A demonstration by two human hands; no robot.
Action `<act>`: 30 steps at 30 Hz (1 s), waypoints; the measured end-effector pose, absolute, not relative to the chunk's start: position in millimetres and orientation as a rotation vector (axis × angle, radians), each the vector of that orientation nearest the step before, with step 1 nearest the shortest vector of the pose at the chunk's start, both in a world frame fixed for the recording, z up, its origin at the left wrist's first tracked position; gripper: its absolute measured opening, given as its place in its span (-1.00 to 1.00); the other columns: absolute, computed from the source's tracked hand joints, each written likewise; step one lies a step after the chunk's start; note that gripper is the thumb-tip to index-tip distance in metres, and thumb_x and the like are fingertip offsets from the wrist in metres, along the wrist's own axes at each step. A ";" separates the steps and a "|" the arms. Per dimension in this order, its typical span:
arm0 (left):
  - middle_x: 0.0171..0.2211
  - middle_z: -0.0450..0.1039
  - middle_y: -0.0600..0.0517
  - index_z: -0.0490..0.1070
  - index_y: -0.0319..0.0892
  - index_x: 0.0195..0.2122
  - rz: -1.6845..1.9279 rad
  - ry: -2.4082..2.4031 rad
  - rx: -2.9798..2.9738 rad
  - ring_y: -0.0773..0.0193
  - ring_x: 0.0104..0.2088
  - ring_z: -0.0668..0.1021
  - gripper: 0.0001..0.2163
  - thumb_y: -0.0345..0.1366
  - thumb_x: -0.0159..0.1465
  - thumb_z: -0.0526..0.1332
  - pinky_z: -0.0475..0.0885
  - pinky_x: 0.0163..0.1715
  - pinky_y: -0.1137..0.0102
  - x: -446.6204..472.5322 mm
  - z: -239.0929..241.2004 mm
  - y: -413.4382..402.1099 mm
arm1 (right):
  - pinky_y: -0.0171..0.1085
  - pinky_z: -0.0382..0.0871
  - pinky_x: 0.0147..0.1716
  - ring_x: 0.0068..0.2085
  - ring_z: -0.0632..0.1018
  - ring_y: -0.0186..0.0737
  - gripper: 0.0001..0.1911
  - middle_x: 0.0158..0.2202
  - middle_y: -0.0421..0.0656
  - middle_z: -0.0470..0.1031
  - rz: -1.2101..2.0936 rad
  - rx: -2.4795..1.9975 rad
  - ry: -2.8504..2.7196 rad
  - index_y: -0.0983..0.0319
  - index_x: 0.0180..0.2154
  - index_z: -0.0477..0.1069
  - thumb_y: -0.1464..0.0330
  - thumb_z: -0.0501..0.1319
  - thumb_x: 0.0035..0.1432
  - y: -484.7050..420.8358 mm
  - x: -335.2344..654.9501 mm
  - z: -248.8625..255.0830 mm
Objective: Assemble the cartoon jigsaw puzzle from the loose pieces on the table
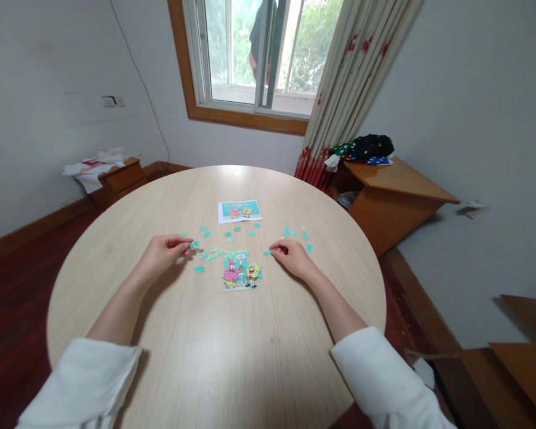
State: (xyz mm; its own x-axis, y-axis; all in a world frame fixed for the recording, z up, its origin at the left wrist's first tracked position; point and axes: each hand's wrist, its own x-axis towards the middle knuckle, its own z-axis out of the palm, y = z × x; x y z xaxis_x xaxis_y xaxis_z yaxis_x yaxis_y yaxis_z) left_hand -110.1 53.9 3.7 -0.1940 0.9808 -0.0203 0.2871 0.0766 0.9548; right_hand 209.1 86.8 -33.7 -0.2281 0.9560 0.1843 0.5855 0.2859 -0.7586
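Note:
A partly joined cartoon jigsaw puzzle [241,273] lies on the round table [232,351], showing a pink, a pale blue and a yellow figure. To its upper left, my left hand [166,253] is closed in a pinch on a teal puzzle piece [194,244]. Right of the puzzle, my right hand [290,256] pinches another teal puzzle piece [267,253] close to the tabletop. Several loose pieces [199,269] lie left of the puzzle, and more loose pieces [293,233] lie beyond my right hand. A printed reference picture [240,211] lies flat behind them.
A wooden cabinet [397,179] with dark cloths [370,148] on it stands at the right behind the table. At the back left, papers [92,167] lie on a small wooden stand [122,174]. A curtain [339,89] hangs beside the window [259,59].

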 end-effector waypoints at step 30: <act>-0.58 0.53 -0.01 0.53 -0.21 -0.48 1.104 1.629 1.296 0.23 -0.50 0.55 -0.89 -0.34 -0.07 0.32 0.39 -0.50 0.43 -107.3 7.2 53.6 | -0.33 0.25 -0.38 -0.45 0.37 -0.35 -0.84 -0.49 -0.20 0.43 0.703 -1.361 -1.934 0.29 -0.38 0.51 0.45 0.15 0.02 87.0 210.2 -33.4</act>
State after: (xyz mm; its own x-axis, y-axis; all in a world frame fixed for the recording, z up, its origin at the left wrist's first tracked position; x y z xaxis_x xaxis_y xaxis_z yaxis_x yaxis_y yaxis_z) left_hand -107.3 53.6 7.2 -0.1904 0.9805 -0.0492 0.3180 0.1090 0.9418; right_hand 210.2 87.0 -33.4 -0.2392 0.9480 0.2100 0.5922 0.3138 -0.7422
